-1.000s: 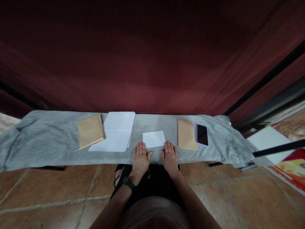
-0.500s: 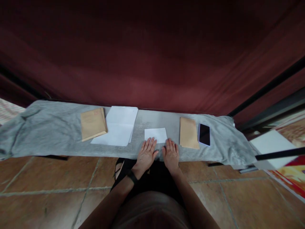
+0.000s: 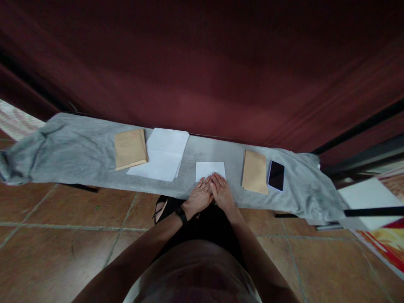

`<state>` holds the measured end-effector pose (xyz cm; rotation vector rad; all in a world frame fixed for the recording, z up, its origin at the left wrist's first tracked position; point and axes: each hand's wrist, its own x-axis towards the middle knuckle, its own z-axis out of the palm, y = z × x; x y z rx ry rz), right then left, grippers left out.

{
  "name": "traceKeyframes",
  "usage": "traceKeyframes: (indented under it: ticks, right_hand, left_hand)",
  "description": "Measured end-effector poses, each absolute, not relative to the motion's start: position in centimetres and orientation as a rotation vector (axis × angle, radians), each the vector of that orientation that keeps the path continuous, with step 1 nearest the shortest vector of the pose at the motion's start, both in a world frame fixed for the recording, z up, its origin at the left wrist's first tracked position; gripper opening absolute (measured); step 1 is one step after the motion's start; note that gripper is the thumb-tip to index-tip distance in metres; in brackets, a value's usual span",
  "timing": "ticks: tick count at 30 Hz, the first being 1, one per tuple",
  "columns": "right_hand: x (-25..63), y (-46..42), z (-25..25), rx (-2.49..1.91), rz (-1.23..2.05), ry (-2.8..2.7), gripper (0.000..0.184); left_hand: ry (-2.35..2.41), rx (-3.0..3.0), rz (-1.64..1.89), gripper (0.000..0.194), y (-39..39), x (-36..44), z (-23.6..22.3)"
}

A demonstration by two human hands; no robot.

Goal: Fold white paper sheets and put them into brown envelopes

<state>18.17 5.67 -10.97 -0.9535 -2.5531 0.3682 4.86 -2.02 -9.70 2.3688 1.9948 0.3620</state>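
A folded white sheet of paper (image 3: 210, 168) lies on the grey cloth in front of me. My left hand (image 3: 200, 196) rests palm down on its near edge, fingers stretched out and pointing to the right. Beside it and touching it, my right hand (image 3: 222, 192) lies flat with its fingers extended over the paper. Neither hand grips anything. The hands cover the near part of the sheet. Larger white sheets (image 3: 166, 155) lie to the left, partly under a stack of brown envelopes (image 3: 130, 149).
More brown envelopes (image 3: 255, 171) lie to the right, beside a dark-screened phone (image 3: 276, 176) with a light purple edge. Grey cloth (image 3: 85, 155) covers the narrow table. A dark red curtain (image 3: 202, 84) hangs behind it. Brown tiles (image 3: 78, 252) make up the floor.
My hands have come together over the near edge of the folded paper; the right moved left and the left turned inward. The view has tilted slightly.
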Motion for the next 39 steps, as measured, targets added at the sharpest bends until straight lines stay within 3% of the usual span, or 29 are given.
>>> traceKeyframes:
  ticks: [18,39]
  right_hand:
    - [17.4,6.9,-11.1,-1.129,0.272,-2.644,0.055]
    - [17.7,6.5,-12.4,-1.357,0.056,-2.391,0.056]
  left_hand:
    - [2.086,2.372,0.349,0.056,-1.3,3.2,-10.0]
    - [2.441,1.959,0.274,0.063,0.2,1.1,-10.2]
